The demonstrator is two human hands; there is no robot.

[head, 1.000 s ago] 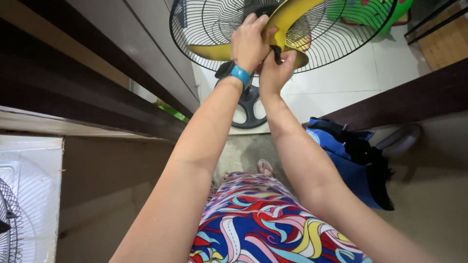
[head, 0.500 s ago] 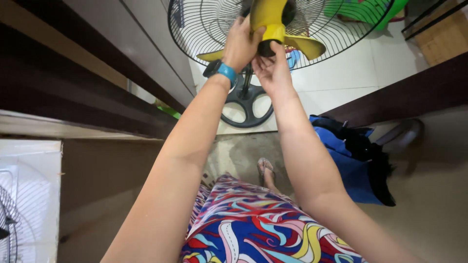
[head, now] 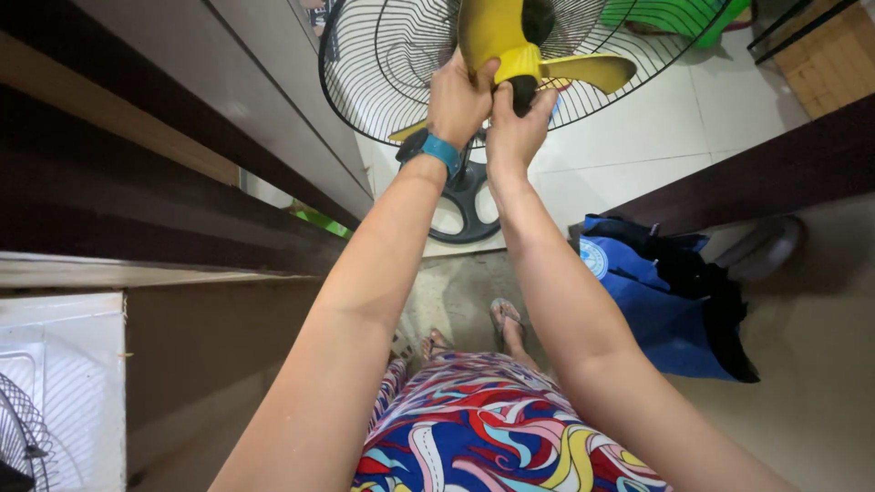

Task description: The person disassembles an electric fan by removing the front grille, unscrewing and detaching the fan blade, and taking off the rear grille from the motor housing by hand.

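A standing fan with a black wire guard (head: 383, 73) and a yellow blade (head: 497, 36) stands in front of me, its front open. My left hand (head: 458, 98), with a teal band on the wrist, grips the yellow hub of the blade. My right hand (head: 518, 128) is closed around the black centre piece (head: 522, 91) just below the hub. One blade wing (head: 588, 68) points right. The fan's round black base (head: 465, 205) rests on the white tile floor.
A dark wooden unit (head: 137, 164) runs along my left. A blue and black bag (head: 665, 301) lies on the floor to my right. A green plastic thing (head: 674, 16) sits beyond the fan. Part of another fan guard (head: 23, 437) shows at bottom left.
The yellow blade has turned on its hub, and both hands shifted slightly right with it. The view has tipped so the fan sits more centred.
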